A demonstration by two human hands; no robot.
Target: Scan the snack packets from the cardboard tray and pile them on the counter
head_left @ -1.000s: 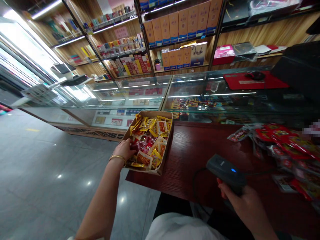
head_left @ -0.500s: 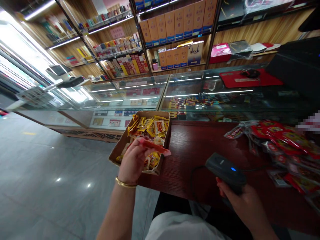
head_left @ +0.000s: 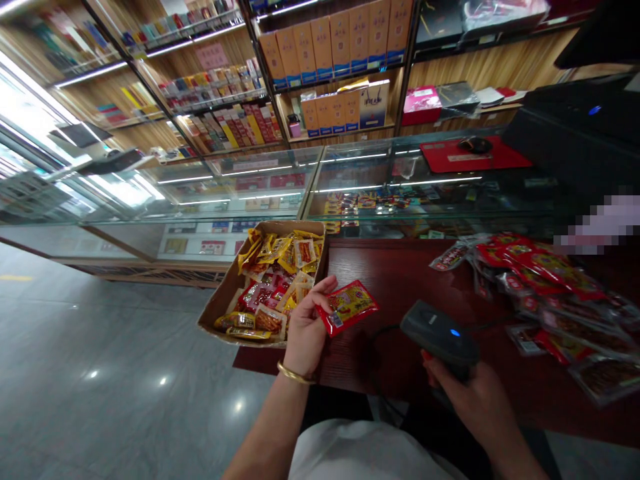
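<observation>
- Left hand (head_left: 307, 333), one: wore a gold bangle (head_left: 295, 375) at the wrist; held a red-and-yellow packet (head_left: 353, 307) by its near end, above the dark red table (head_left: 373, 263).
- Right hand (head_left: 475, 400), one: gripped a dark handheld scanner (head_left: 440, 337), blue light lit on top.
- Cardboard box (head_left: 213, 315), one: stood at the table's left end, holding yellow and red sachets (head_left: 270, 250).
- Heap of red and clear packs (head_left: 545, 273): lay on the table's right side.
- Glass counter (head_left: 287, 193): ran behind the table; bore a red mat (head_left: 505, 160) and black mouse (head_left: 475, 145).
- Orange-and-blue boxes (head_left: 323, 50): stood in rows on shelving beyond.

Overexposed left, glare-spotted floor (head_left: 145, 360), edges seemingly stretched
</observation>
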